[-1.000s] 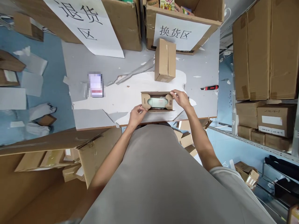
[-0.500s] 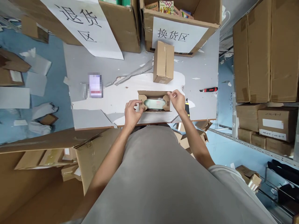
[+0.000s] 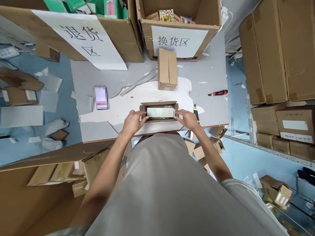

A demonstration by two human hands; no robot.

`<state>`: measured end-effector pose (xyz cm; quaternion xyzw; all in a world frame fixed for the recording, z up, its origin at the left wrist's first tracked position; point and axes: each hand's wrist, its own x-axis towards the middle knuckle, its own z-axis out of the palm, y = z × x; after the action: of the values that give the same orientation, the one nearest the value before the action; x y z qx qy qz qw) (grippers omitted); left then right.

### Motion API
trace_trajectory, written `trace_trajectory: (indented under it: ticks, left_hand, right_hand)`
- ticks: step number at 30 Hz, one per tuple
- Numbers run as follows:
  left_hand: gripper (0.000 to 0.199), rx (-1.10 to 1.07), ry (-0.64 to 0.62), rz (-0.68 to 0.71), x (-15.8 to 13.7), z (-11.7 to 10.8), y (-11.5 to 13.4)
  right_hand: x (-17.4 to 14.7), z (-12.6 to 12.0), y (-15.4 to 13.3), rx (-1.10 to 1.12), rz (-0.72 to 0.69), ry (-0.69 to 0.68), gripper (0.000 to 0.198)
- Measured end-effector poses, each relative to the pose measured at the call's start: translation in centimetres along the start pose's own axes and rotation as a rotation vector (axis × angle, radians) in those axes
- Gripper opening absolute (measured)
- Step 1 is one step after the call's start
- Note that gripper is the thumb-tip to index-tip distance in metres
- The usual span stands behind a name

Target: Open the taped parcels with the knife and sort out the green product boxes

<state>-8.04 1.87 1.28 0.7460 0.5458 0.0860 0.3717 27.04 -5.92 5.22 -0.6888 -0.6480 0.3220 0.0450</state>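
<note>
Bending its thumb and fingers, the left hand (image 3: 133,122) touches the left end of an open cardboard carton (image 3: 159,120); the right hand (image 3: 188,120), likewise bent, touches its right end. Whether either grips the carton or the pale green box (image 3: 157,112) inside, I cannot tell. That box lies between both hands. Just right of the right hand is a yellow-and-black box cutter (image 3: 196,113); farther right, a red-and-black utility knife (image 3: 219,93).

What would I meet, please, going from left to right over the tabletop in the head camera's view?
Pixelated rectangle → left hand → pale green box in the open carton → right hand → red-and-black cutter.
</note>
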Motion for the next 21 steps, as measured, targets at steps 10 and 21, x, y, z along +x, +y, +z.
trace_trajectory:
  ticks: [10, 21]
  left_hand:
    - [0.040, 0.056, -0.053, 0.148, 1.9, 1.7, 4.0]
    - [0.025, 0.589, -0.540, 0.128, 10.0, 7.7, 9.9]
  right_hand:
    - [0.6, 0.7, -1.4, -0.078, -0.074, -0.016, 0.031]
    - [0.0, 1.9, -0.8, -0.040, -0.074, 0.030, 0.047]
